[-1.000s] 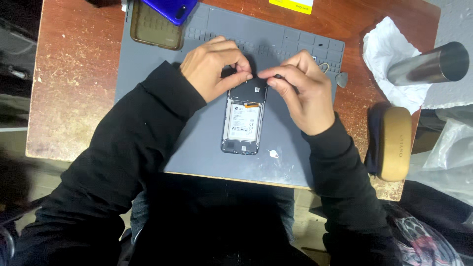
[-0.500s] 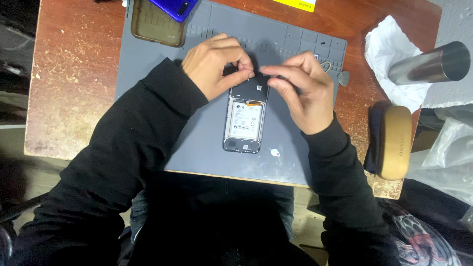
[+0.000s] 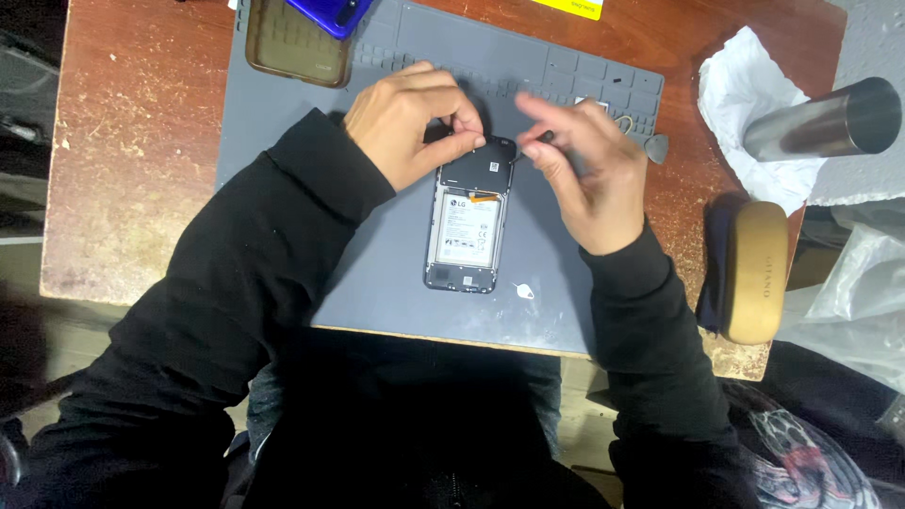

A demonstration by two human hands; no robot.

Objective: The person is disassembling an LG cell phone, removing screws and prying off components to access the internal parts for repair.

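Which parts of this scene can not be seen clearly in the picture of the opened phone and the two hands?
Head view only:
- The top end of the opened phone is covered by the left hand.
- What the right hand pinches is motion-blurred and too small to name.
- The blue phone and the yellow item are cut by the top edge.
- The small white piece on the grey mat is too small to identify.

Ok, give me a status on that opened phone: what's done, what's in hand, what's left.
Done: the back cover is off the phone, which lies on the grey mat with its battery exposed. In hand: the left hand pinches the phone's top edge, and the right hand holds a small dark piece beside it. Left: the battery and the dark upper plate sit in the frame.
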